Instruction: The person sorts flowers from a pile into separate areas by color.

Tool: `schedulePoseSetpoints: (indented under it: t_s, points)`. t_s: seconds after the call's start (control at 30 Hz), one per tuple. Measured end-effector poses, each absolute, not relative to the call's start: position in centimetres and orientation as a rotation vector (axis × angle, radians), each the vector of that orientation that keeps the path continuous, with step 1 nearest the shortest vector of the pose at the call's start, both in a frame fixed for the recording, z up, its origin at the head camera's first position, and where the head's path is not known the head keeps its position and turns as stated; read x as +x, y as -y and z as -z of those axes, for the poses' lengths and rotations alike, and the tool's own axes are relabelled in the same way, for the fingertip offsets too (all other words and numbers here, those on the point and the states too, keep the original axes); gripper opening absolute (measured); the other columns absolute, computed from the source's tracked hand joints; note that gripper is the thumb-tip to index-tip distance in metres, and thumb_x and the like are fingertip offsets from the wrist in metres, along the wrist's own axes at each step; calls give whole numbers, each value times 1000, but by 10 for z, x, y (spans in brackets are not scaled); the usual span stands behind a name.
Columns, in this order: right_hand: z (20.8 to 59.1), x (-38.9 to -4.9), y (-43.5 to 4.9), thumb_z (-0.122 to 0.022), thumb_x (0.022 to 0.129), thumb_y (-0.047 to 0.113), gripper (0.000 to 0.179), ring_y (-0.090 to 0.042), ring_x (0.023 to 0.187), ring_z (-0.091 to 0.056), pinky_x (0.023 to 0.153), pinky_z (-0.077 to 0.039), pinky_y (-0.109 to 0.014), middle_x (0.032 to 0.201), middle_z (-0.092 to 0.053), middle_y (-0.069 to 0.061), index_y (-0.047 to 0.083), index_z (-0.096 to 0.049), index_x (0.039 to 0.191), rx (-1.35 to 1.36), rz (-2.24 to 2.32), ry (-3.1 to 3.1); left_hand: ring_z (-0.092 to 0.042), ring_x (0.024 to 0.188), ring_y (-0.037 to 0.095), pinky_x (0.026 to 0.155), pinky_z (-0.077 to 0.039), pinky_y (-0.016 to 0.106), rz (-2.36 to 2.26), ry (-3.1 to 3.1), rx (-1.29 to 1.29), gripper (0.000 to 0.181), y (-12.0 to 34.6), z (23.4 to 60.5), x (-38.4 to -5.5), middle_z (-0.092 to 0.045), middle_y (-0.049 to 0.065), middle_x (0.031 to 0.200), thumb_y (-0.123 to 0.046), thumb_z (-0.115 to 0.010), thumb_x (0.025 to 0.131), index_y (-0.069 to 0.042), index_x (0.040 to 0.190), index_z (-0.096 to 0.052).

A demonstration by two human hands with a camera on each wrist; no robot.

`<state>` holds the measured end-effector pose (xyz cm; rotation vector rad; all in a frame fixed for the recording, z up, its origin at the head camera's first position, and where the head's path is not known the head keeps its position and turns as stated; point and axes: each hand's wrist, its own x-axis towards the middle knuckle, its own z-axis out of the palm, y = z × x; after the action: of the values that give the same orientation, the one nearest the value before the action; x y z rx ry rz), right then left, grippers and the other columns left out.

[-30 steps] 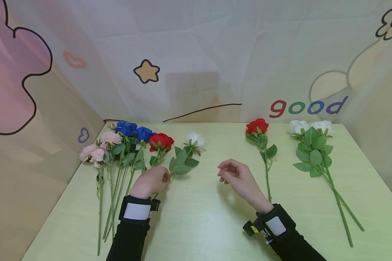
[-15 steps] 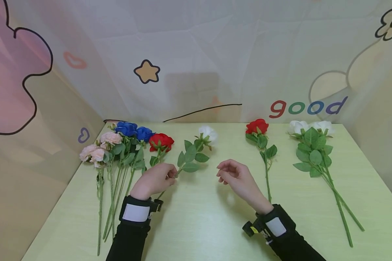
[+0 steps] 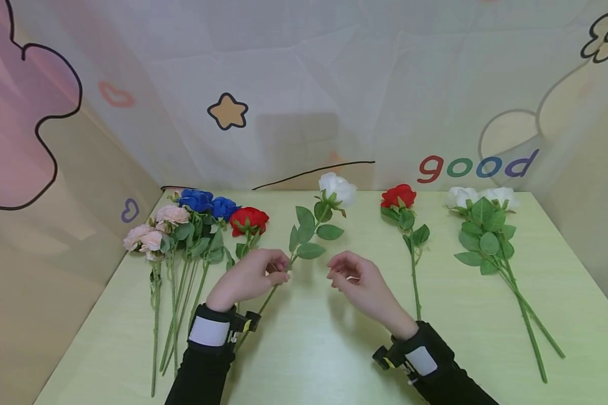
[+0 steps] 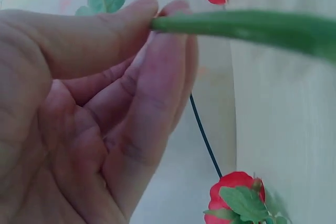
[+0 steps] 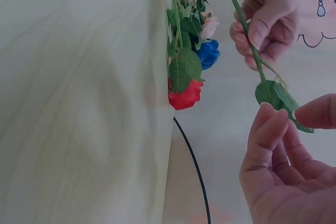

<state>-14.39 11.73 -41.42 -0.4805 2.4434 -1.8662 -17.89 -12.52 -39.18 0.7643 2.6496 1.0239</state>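
Note:
My left hand [image 3: 249, 277] pinches the green stem of a white rose [image 3: 338, 190] between thumb and fingertips. The rose stands tilted above the table, bloom up and to the right, leaves just over the grip. Close up in the left wrist view, the stem [image 4: 236, 24] runs out past the thumb. My right hand [image 3: 361, 286] hovers to the right of the flower with loosely bent fingers and nothing in them. In the right wrist view, its fingertips overlap the rose's leaves [image 5: 269, 94].
At the left lie pink roses [image 3: 172, 215], blue roses [image 3: 196, 199] and a red rose [image 3: 250, 220], stems toward me. Another red rose [image 3: 399, 197] lies right of centre. Two white roses [image 3: 499, 197] with crossed stems lie at the far right. A printed cloth [image 3: 294, 73] hangs behind the table.
My left hand has raised the white rose off the table and moved right with it, tilting the bloom up. My right hand has shifted slightly left, toward the flower.

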Motion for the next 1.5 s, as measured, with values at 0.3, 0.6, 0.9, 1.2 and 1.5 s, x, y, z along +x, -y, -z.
schedulePoseSetpoints:
  t_s: [0.3,0.6,0.9,1.2,1.5]
  points:
    - [417,-139,-104,-58,88,1,14,-26,77,-62,65,-53,-27,87,-63,-10,4,-60,102,-532,1824,-2414,-61,78,12,70,-51,32,-1193,-2572,796,11,123,390,-179,-64,-2,84,-13,-64,90,-8,99,-63]
    - [415,-133,-98,-54,90,-1,18,-31,80,-61,68,-55,-33,91,-62,-14,2,-58,107,-598,1828,-2327,-65,81,22,71,-55,31,-1441,-2427,702,13,116,389,-179,-65,3,88,-14,-64,90,-9,102,-62]
    - [411,-127,-92,-55,94,9,19,-37,82,-62,69,-55,-45,96,-61,-20,0,-57,111,-656,1828,-2227,-66,82,22,75,-55,43,-1671,-2294,584,19,106,390,-177,-66,10,93,-13,-66,88,-2,103,-60]
    - [413,-125,-89,-57,94,12,21,-33,77,-63,61,-55,-36,92,-62,-17,-1,-56,110,-730,1794,-2205,-65,84,24,74,-56,34,-1771,-2218,497,23,96,388,-175,-64,16,95,-9,-65,89,4,106,-57]
    - [413,-125,-89,-56,94,8,12,-22,65,-61,59,-54,-46,78,-62,-10,0,-57,102,-750,1763,-2201,-66,82,24,74,-56,37,-1770,-2251,504,17,89,392,-176,-64,14,94,-5,-63,89,4,103,-57]
